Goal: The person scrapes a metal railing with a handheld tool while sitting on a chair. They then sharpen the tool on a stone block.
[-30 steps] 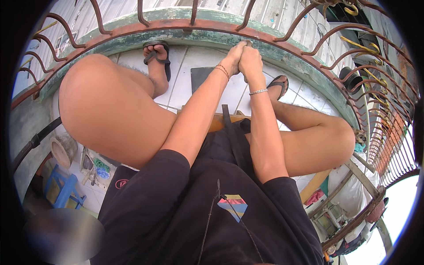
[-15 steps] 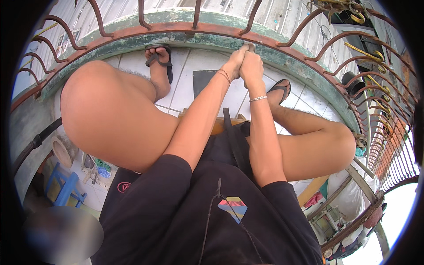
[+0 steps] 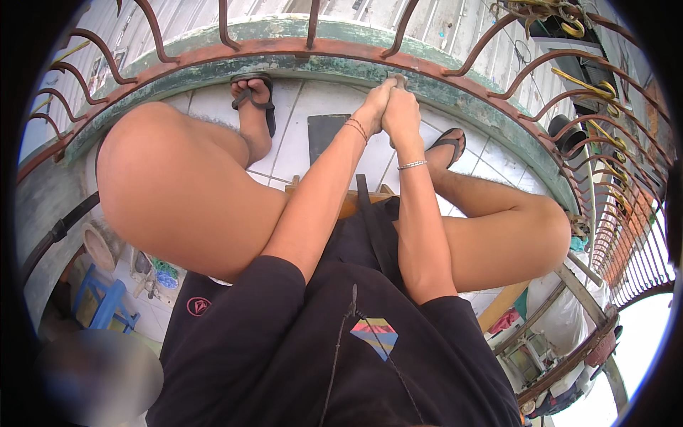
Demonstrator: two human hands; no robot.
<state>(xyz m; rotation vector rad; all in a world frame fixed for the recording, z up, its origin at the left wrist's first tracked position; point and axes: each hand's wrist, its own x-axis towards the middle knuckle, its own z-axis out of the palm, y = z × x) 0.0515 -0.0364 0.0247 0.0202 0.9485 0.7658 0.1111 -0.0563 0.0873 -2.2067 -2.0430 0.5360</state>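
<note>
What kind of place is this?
It looks like a balcony or small terrace, probably outdoors: a reddish-brown metal railing runs along the edge, white floor tiles lie underfoot, and ribbed sheets, maybe roofing, show beyond the bars.

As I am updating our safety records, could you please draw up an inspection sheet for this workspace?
Surface: white tiled floor, with a dark flat rectangle on it.
Things in hand: greyish object, mostly hidden; kind unclear.
Clutter: blue stool, round vessel and green-blue string, lower left.
Hands: left hand and right hand together, closed around the greyish object.
Cables: no power cable made out; dark cord over the shirt.
Surroundings: rust-brown railing along a worn green ledge.
</note>
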